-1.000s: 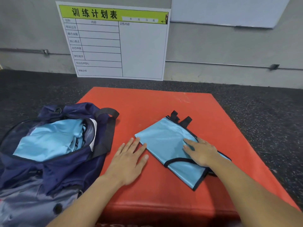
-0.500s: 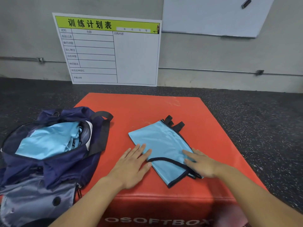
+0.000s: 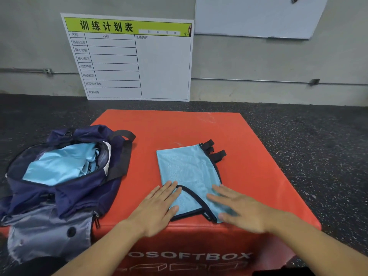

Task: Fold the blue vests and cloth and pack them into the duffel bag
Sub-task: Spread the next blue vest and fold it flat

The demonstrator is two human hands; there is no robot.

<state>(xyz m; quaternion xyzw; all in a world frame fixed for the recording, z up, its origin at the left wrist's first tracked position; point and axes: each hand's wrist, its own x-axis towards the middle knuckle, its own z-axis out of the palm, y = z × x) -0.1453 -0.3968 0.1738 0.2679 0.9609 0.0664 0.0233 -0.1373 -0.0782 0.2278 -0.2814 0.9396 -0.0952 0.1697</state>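
Observation:
A folded light-blue vest [image 3: 187, 170] with black trim and black straps lies on the red soft box [image 3: 179, 128], near its front edge. My left hand [image 3: 157, 208] lies flat with straight fingers on the vest's near left corner. My right hand [image 3: 239, 208] lies flat on the vest's near right corner. A navy duffel bag [image 3: 63, 196] sits open on the box's left side, with light-blue fabric [image 3: 59, 166] inside it.
A white training-plan board [image 3: 135, 60] with a green header leans on the grey wall behind the box. A whiteboard [image 3: 254, 16] hangs at upper right. Dark speckled floor [image 3: 308, 146] surrounds the box.
The vest has turned and slid toward the box's front edge. Both hands moved nearer me, the left hand from beside the vest onto its corner.

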